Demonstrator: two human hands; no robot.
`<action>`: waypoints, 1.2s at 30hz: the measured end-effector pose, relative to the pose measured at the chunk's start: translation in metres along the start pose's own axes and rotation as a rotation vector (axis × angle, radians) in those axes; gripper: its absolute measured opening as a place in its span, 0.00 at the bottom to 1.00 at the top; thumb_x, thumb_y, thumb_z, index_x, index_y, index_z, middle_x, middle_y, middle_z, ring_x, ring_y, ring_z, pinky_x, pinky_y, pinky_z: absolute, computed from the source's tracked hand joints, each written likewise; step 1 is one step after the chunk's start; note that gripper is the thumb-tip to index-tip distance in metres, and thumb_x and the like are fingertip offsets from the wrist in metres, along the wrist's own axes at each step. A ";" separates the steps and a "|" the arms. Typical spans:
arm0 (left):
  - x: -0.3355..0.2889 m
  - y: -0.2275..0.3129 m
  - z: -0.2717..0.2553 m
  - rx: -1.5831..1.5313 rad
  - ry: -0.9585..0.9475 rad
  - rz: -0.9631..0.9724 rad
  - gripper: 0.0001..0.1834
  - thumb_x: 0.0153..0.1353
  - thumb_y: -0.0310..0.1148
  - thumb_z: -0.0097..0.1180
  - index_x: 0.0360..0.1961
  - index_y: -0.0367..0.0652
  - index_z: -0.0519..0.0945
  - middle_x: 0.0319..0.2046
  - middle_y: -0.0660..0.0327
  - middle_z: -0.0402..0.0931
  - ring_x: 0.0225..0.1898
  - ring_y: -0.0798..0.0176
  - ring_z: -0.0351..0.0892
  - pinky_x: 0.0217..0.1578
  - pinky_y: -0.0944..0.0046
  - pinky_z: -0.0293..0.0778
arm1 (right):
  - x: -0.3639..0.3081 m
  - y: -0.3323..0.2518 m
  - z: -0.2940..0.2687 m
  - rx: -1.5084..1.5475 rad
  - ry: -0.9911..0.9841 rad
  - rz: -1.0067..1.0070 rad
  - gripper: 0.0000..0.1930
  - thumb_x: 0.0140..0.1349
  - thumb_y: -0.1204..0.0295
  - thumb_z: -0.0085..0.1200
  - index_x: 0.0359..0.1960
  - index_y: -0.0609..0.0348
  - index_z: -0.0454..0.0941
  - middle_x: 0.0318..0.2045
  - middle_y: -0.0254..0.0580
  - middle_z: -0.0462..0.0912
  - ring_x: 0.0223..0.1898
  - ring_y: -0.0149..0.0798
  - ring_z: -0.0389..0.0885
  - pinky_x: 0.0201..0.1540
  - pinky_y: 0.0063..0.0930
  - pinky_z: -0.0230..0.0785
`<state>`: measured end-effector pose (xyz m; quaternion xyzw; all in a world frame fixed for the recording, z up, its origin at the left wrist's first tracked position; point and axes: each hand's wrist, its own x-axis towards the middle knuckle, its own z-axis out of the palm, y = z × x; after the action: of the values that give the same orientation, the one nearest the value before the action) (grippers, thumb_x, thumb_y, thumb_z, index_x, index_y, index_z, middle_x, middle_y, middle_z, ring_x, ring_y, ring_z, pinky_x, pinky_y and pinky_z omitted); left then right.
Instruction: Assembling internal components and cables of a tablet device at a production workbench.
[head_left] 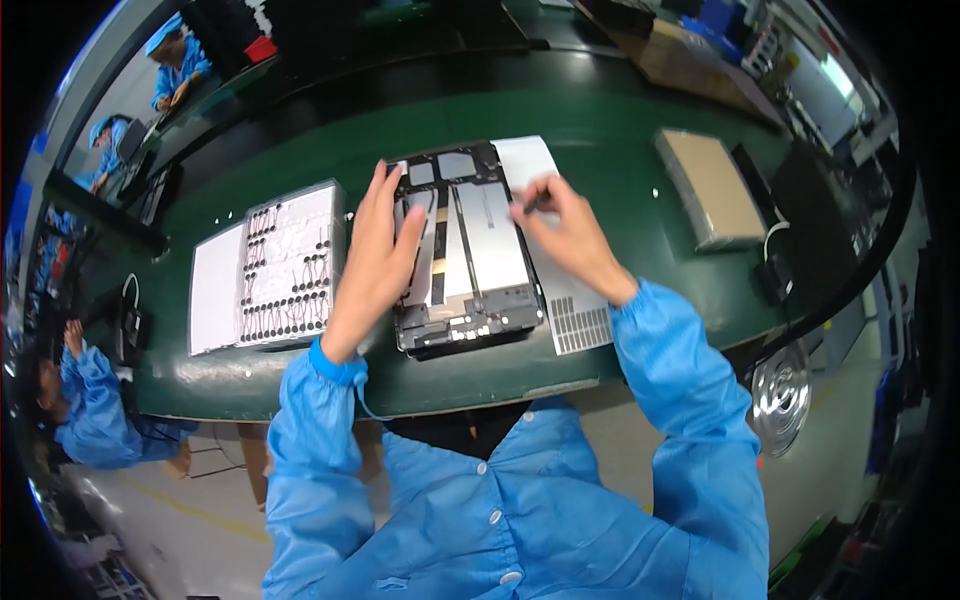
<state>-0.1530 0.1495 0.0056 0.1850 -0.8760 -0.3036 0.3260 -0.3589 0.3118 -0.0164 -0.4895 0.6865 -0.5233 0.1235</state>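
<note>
An opened tablet (495, 260) lies on the green bench in front of me, its silver battery panels and black frame showing. It seems to lie on top of something dark of the same outline. My left hand (372, 255) rests along its left edge, fingers stretched out and thumb apart. Beyond the tablet's right edge, my right hand (565, 228) is closed in a pinch on a small black piece (538, 203), too small to name. A white sheet with a grid of grey labels (582, 325) sticks out from under the tablet's right side.
To the left stands a white tray (290, 232) with rows of small round black parts on red and black wires. A pale sheet (216, 290) lies beside it. A plastic-wrapped brown stack (715, 188) sits at the right. Co-workers in blue sit at the left.
</note>
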 end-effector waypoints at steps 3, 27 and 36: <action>-0.027 -0.006 0.011 -0.318 0.012 -0.114 0.38 0.71 0.39 0.49 0.73 0.34 0.48 0.75 0.41 0.39 0.77 0.41 0.37 0.73 0.52 0.41 | -0.018 -0.031 0.009 0.078 -0.008 -0.001 0.14 0.58 0.71 0.66 0.37 0.60 0.71 0.44 0.45 0.82 0.47 0.35 0.81 0.52 0.32 0.71; -0.028 -0.015 0.041 -0.490 0.185 -0.073 0.27 0.71 0.38 0.47 0.66 0.36 0.61 0.72 0.41 0.43 0.74 0.38 0.42 0.71 0.46 0.45 | 0.289 0.102 0.091 -0.053 0.316 -0.146 0.11 0.58 0.78 0.58 0.42 0.63 0.76 0.41 0.43 0.84 0.43 0.34 0.81 0.44 0.28 0.73; -0.016 0.005 0.000 -0.361 -0.053 0.203 0.11 0.67 0.28 0.50 0.46 0.41 0.81 0.60 0.52 0.72 0.68 0.45 0.64 0.65 0.52 0.62 | 0.108 0.006 -0.055 -0.332 -0.435 -0.113 0.09 0.67 0.72 0.53 0.45 0.63 0.74 0.53 0.48 0.82 0.56 0.36 0.78 0.59 0.32 0.69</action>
<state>-0.1417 0.1612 0.0015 0.0261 -0.8297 -0.4261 0.3596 -0.4530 0.2580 0.0389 -0.6415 0.6917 -0.2926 0.1566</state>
